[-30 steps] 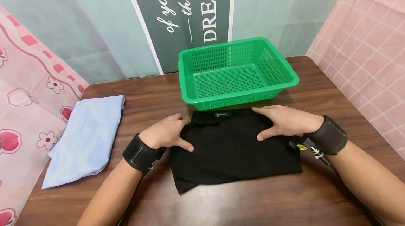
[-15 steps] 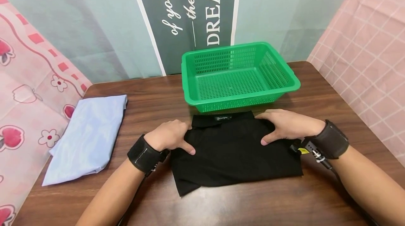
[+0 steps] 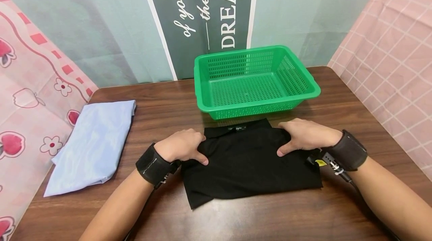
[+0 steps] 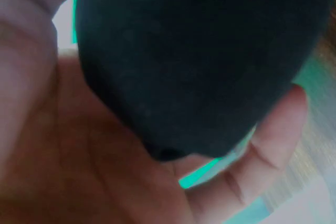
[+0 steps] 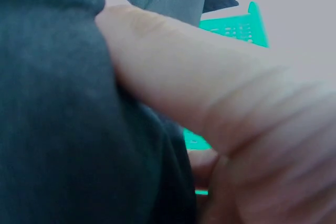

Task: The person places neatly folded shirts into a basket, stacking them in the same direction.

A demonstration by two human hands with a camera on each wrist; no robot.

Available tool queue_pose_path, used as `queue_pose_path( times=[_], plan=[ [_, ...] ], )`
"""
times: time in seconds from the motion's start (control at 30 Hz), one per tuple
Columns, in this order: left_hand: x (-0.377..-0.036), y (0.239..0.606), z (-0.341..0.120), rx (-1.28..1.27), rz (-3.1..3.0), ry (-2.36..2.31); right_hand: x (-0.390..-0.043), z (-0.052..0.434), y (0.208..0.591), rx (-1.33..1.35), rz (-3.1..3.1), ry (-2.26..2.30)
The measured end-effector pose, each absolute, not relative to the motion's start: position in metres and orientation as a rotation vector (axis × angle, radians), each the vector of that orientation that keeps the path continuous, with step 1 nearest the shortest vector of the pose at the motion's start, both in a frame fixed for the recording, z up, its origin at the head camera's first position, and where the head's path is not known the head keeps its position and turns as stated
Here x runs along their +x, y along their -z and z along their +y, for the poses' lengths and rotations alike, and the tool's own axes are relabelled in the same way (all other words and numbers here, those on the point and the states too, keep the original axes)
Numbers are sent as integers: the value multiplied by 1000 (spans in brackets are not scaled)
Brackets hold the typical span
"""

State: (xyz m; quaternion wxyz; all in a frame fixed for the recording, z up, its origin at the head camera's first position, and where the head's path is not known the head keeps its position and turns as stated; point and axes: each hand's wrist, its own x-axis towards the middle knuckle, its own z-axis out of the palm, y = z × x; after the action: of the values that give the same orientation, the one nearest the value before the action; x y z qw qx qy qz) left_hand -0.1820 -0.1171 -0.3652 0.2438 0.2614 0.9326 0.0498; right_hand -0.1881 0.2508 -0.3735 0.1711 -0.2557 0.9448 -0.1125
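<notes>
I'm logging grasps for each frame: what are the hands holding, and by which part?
Both hands grip the black shirt at its collar end: the left hand at the left corner, the right hand at the right corner.

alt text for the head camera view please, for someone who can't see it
Two hands grip the far corners of a folded black shirt on a wooden table: the left hand at its left corner, the right hand at its right. An empty green basket sits just beyond, a folded light blue cloth at left.
</notes>
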Motion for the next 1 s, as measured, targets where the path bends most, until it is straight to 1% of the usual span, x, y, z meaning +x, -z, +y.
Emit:
queue_pose_path(
  times=[0.27,0.53,1.0],
  plan=[
    [-181,367,-124,864,2521,-174,-187,250,376,-871,2680,378],
    [-180,366,-125,865,2512,-204,-187,250,378,-954,2626,445],
    [-178,363,-126,858,2474,-218,-184,247,376,-987,2577,491]
  ],
)
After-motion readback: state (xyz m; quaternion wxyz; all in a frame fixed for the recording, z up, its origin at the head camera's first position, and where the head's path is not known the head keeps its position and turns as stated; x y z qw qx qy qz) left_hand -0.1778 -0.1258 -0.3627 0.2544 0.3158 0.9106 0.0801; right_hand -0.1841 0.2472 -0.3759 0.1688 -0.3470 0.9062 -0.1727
